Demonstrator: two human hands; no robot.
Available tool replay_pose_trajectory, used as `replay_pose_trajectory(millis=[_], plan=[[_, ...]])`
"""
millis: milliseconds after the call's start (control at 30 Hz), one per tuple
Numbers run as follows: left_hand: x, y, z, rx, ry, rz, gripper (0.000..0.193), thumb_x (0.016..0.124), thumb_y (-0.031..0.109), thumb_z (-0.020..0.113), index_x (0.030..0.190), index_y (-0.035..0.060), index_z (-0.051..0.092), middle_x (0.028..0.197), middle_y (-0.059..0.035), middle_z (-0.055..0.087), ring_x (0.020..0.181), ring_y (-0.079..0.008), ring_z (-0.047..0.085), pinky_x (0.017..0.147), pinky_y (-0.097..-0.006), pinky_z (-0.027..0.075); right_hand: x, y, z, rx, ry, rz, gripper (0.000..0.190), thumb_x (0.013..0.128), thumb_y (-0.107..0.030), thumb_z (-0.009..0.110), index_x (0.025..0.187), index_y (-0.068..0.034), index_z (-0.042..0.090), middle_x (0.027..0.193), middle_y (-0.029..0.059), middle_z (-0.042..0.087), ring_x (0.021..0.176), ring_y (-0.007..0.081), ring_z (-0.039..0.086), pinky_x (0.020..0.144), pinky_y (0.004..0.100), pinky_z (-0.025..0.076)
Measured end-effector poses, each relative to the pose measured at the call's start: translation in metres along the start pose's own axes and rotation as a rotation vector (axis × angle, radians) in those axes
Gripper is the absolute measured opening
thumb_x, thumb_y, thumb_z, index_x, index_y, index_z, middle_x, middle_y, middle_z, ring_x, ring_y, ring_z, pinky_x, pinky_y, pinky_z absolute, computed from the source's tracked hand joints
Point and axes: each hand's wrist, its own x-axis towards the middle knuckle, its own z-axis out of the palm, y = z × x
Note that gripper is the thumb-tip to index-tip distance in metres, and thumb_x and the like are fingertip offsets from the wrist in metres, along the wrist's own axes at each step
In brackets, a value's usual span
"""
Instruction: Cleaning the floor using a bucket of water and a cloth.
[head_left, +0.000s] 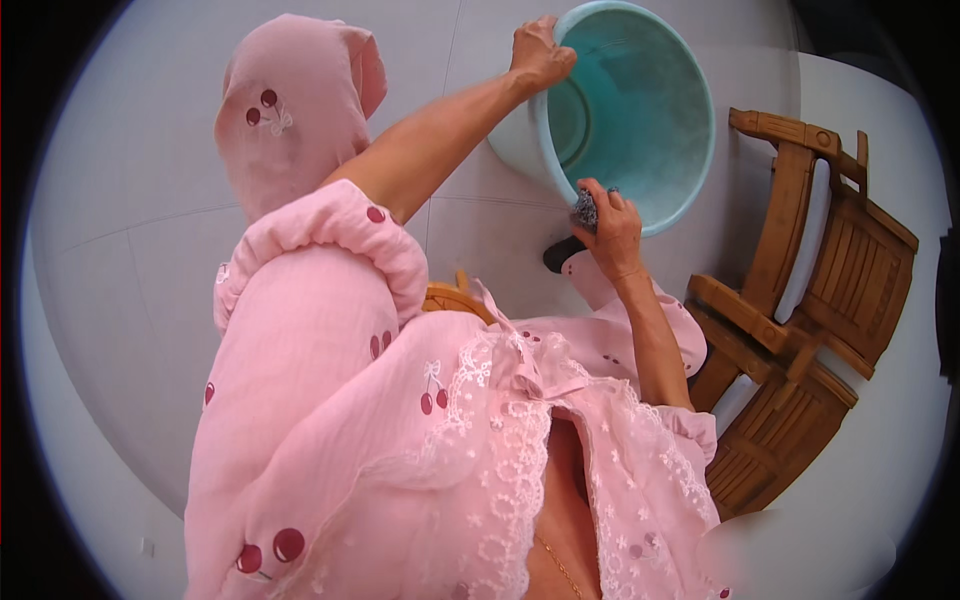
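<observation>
A turquoise plastic bucket (517, 140) is tilted in front of me with its mouth turned towards me. Its inner wall and part of its round bottom show, with pale, cloudy marks on the wall. My left hand (544, 54) grips the rim on the upper left, fingers curled over the edge. In my right hand (616, 231) is a grey steel-wool scrubber (585, 211), held at the lower part of the rim. Part of the scrubber is covered by my fingers.
Two wooden chairs (780, 217) stand to the right, close to the bucket. A wooden stool (457, 298) shows partly beneath me. My dark shoe (562, 253) rests on the grey tiled floor (150, 180) below the bucket. A white wall (862, 90) lies beyond the chairs.
</observation>
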Motion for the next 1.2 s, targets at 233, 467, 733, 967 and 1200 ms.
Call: replay_pose_trajectory(millis=[233, 467, 733, 967, 1200], plan=[[-0.002, -0.001, 0.012, 0.001, 0.129, 0.074, 0.030, 0.055, 0.010, 0.047, 0.081, -0.0016, 0.056, 0.081, -0.0230, 0.055, 0.080, -0.0363, 0.052, 0.077, -0.0385, 0.041, 0.072, -0.050, 0.022, 0.158, 0.154, 0.277, 0.045, 0.070, -0.023, 0.062, 0.107, -0.007, 0.043, 0.081, 0.0161, 0.057, 0.074, 0.0343, 0.055, 0.066, 0.0415, 0.042], [0.002, -0.005, -0.013, 0.022, 0.130, 0.045, 0.037, 0.057, 0.011, 0.046, 0.091, -0.0023, 0.053, 0.088, -0.0257, 0.053, 0.086, -0.0384, 0.049, 0.080, -0.0402, 0.039, 0.122, -0.065, 0.012, 0.227, -0.030, 0.365, 0.049, 0.068, -0.028, 0.061, 0.106, -0.004, 0.042, 0.080, 0.0211, 0.058, 0.074, 0.0355, 0.057, 0.064, 0.0435, 0.042], [-0.028, -0.021, 0.002, 0.095, 0.051, 0.121, 0.063, 0.072, 0.017, 0.045, 0.125, -0.0088, 0.022, 0.124, -0.0298, 0.029, 0.116, -0.0409, 0.027, 0.099, -0.0450, 0.019, 0.100, -0.067, 0.025, 0.231, 0.111, 0.389, 0.070, 0.068, -0.037, 0.060, 0.124, -0.006, 0.031, 0.085, 0.0168, 0.060, 0.076, 0.0321, 0.058, 0.061, 0.0410, 0.046], [-0.055, -0.018, -0.008, 0.105, 0.198, 0.145, 0.038, 0.065, 0.010, 0.045, 0.099, -0.0043, 0.041, 0.086, -0.0270, 0.048, 0.083, -0.0420, 0.046, 0.076, -0.0459, 0.037, 0.069, -0.074, 0.030, 0.258, 0.231, 0.385, 0.057, 0.066, -0.024, 0.064, 0.113, -0.004, 0.038, 0.078, 0.0184, 0.056, 0.076, 0.0333, 0.054, 0.072, 0.0422, 0.040], [-0.038, -0.005, -0.014, 0.225, 0.067, 0.058, 0.039, 0.066, 0.013, 0.047, 0.099, -0.0054, 0.041, 0.088, -0.0291, 0.052, 0.083, -0.0438, 0.050, 0.076, -0.0455, 0.039, 0.082, -0.069, 0.033, 0.342, 0.288, 0.412, 0.055, 0.064, -0.021, 0.065, 0.108, 0.000, 0.039, 0.078, 0.0179, 0.056, 0.078, 0.0321, 0.054, 0.074, 0.0406, 0.039]])
